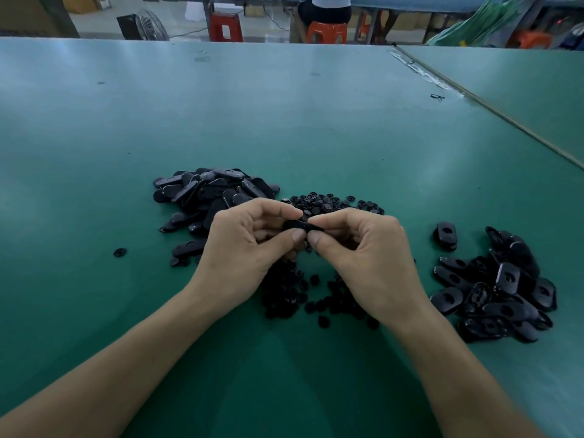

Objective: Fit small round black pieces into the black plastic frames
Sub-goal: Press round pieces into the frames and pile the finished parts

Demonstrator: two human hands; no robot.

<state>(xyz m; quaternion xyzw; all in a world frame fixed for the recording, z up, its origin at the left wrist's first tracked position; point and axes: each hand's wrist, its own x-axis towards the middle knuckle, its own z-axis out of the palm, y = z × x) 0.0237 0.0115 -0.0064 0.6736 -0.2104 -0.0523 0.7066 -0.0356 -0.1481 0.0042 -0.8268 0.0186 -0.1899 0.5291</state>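
My left hand (249, 245) and my right hand (363, 251) meet over the middle of the green table, both pinching one black plastic frame (298, 225) between thumbs and forefingers. Whether a round piece sits in it is hidden by my fingers. A heap of small round black pieces (328, 202) lies just behind my hands, and more round pieces (294, 295) lie beneath them. A pile of black frames (208, 197) lies at the left. Another pile of frames (499, 289) lies at the right.
One round piece (120, 252) lies alone left of my left wrist. A single frame (445, 235) sits apart from the right pile. The green table (284, 121) stretches far back; a seam (493, 109) joins a second table at the right. Stools and a seated person are beyond.
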